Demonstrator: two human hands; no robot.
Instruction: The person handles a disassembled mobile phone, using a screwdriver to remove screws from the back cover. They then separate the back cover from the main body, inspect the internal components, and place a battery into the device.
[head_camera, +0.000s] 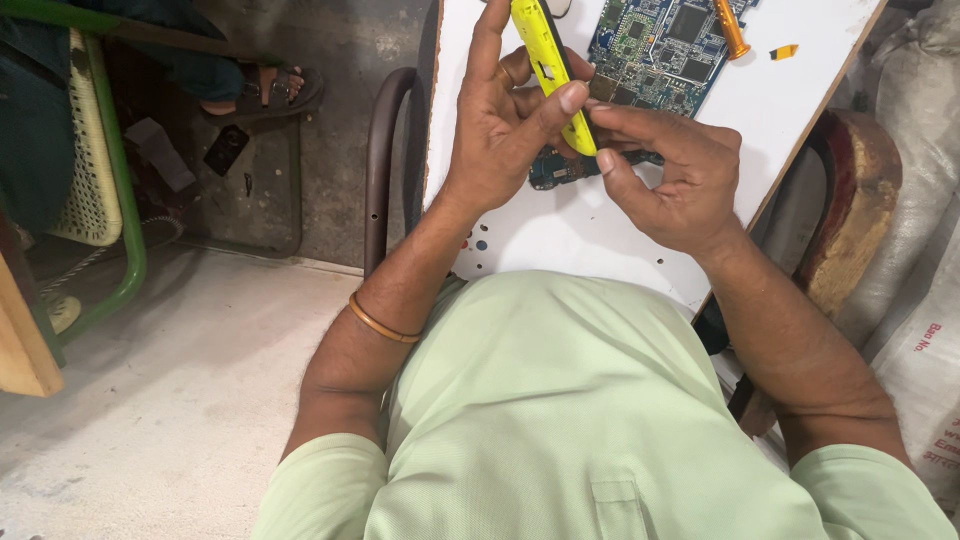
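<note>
Pale green shirt (560, 420) fills the bottom of the head view, with both forearms reaching up from it to a white worktop (580, 235) that lies across the person's lap.

Above the worktop the left hand (500, 120) holds a slim yellow device (548, 62) by its long edges, thumb along one side and fingers wrapped behind, so the hand is closed round it while the index finger stands straight up, free. A thin bangle (380, 322) sits on that wrist. The right hand (675, 170) is nearly closed, thumb and forefinger pinched together at the lower end of the yellow device; whether they grip a small part there or only press on the edge cannot be told.

The yellow device looks like a light, rigid plastic shell, smooth and likely a little slippery, so the long side edges are the sound place to hold it; it would probably flex or crack if twisted hard.

Under the hands a small blue circuit board (555, 168) lies on the worktop, and a larger blue circuit board (660, 50) rests further up beside an orange tool (730, 28) and a small orange scrap (784, 51). Left of the worktop are a green chair frame (125, 200) and another person's sandalled foot (265, 90) on the concrete floor.
</note>
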